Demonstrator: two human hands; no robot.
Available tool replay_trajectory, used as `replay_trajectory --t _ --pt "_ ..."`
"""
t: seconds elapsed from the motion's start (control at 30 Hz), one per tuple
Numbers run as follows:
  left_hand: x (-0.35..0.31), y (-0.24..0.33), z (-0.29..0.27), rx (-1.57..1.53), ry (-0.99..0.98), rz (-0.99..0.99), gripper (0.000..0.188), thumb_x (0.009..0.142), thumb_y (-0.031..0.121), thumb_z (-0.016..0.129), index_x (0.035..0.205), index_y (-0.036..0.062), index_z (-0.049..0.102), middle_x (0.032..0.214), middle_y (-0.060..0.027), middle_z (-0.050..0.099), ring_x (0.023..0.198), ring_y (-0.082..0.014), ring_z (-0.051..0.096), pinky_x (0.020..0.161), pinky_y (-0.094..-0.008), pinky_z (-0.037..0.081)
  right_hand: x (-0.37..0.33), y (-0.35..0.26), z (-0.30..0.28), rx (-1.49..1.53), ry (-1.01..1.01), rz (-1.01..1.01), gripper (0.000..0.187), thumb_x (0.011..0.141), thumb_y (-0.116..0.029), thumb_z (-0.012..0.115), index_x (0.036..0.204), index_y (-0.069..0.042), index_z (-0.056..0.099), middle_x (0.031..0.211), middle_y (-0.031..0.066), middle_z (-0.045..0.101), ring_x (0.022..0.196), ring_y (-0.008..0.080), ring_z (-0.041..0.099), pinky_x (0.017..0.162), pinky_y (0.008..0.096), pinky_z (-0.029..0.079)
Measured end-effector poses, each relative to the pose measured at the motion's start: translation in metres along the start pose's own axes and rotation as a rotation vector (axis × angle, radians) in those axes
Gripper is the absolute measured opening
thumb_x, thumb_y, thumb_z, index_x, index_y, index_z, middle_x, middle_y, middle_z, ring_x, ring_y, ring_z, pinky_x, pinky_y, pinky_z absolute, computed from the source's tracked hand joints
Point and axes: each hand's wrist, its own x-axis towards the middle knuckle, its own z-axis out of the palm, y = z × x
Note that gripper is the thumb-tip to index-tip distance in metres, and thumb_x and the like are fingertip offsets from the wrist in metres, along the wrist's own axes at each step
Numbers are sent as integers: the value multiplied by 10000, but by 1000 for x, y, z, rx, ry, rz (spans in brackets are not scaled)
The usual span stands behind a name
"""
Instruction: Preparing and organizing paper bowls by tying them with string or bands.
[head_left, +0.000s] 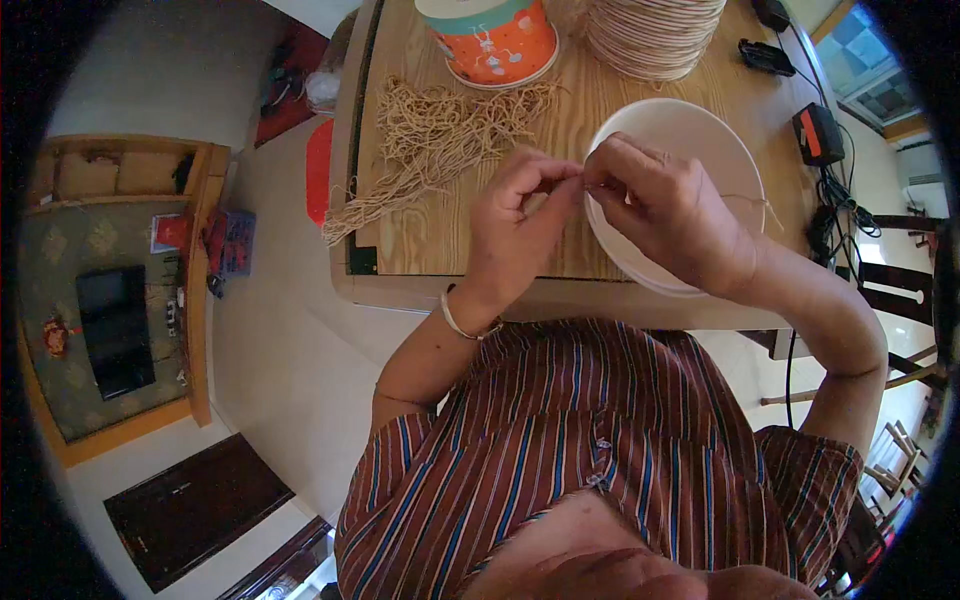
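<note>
left hand (525, 205) and right hand (655, 205) pinch one thin tan string (583, 180) taut between fingertips, its length running left-right above the white round bowl (700, 125) on the wooden desk (440, 235).

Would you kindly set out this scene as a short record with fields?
Left hand: fingertips pinched on a thin tan strand
Right hand: pinches the same strand, over the white bowl
Strand pile: loose tan strands on the wooden table, left of the hands
Behind: orange patterned tub; stack of pale discs
Table's right edge: black devices with cables
</note>
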Motion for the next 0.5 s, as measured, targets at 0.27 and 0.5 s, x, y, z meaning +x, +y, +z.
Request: replay_trajectory --t 0.27,0.5 --pt "8 8 -9 172 -68 166 161 829 -48 640 980 -3 671 837 -89 603 764 -179 613 688 -280 489 1 -3 0 -26 9 32 95 851 8 601 919 1 535 817 151 573 701 323 605 619 360 494" --pt "11 17 -14 289 -137 242 176 814 -45 644 978 7 679 841 -104 611 764 -213 627 684 -296 494 1 -6 1 -112 21 105 105 863 -20 601 937 -15 527 844 155 575 767 363 616 638 404 504"
